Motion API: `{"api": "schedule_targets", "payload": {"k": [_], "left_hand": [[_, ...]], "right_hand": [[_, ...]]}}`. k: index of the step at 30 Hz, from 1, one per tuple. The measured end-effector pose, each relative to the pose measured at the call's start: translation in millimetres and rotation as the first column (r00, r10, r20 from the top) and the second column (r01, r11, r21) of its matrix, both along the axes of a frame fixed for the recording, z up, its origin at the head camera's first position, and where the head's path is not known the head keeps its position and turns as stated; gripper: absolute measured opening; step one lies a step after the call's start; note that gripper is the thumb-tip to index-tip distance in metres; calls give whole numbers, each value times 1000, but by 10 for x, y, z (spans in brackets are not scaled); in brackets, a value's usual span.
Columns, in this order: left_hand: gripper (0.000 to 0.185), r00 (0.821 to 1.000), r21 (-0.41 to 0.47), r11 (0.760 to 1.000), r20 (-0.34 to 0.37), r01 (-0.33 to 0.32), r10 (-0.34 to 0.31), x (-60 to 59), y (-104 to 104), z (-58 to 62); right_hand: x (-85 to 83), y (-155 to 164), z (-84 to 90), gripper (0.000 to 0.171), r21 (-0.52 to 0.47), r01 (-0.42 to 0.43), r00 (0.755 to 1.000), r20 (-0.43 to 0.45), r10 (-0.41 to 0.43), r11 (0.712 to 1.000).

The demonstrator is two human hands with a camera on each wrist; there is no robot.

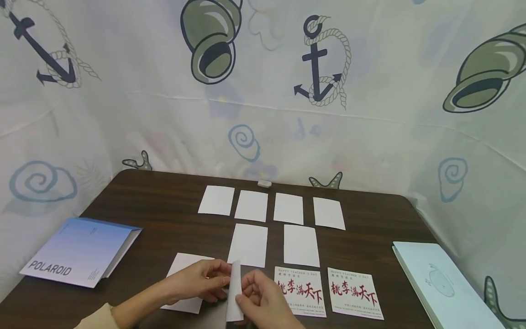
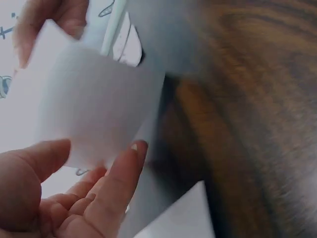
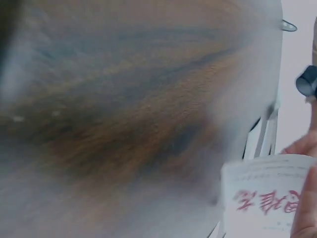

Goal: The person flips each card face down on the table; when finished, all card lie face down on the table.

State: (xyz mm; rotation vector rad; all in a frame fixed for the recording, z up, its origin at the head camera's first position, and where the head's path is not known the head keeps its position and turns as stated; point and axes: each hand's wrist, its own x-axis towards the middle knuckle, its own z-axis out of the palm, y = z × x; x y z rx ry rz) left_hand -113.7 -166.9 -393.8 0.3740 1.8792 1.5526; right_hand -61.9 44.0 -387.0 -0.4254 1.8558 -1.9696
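Note:
Both my hands hold one white card (image 1: 234, 294) upright above the near edge of the table, its narrow side towards the head camera. The left hand (image 1: 207, 281) has its fingertips at the card's left side; in the left wrist view, its thumb and fingers pinch the card (image 2: 99, 99) at the lower edge. My right hand (image 1: 267, 299) grips the opposite side, thumb in front. In the right wrist view the card's printed face (image 3: 262, 198) shows red characters. A blank card (image 1: 186, 305) lies partly under the left forearm.
Several blank white cards (image 1: 247, 244) lie in two rows farther back. Two cards with red characters (image 1: 300, 292) lie right of my hands. A blue-white POLAROID folder (image 1: 78, 251) stands at left, a pale book (image 1: 448, 285) at right. A small white block (image 1: 264, 183) sits at the back edge.

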Motion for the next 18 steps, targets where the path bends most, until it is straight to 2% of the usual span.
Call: {"api": "schedule_targets", "payload": {"k": [3,6,8,10,12,14,18], "left_hand": [[52,999,-5,999,-3,-32,32,-4,-6,-80],[51,989,-38,991,-77,-127,124,-3,-24,-132],[47,968,-77,974,-152,-213,199,-4,-36,-154],[43,936,-120,947,-231,-298,266,-7,-48,-171],[40,907,-141,923,-287,-357,307,-17,-59,-190],[37,890,-155,912,-328,-381,316,-29,-65,-208],[31,868,-221,904,-432,-366,246,-44,-55,-228]], "right_hand": [[1,89,5,24,-26,42,999,12,-42,999],[-20,158,-24,25,1,75,997,20,-75,997],[-44,199,-58,23,39,96,995,22,-97,995],[-77,237,-101,20,92,119,992,22,-122,989],[-111,276,-148,16,142,138,990,17,-142,980],[-143,311,-190,15,186,145,989,12,-150,972],[-181,351,-260,14,245,115,992,17,-122,963]]}}
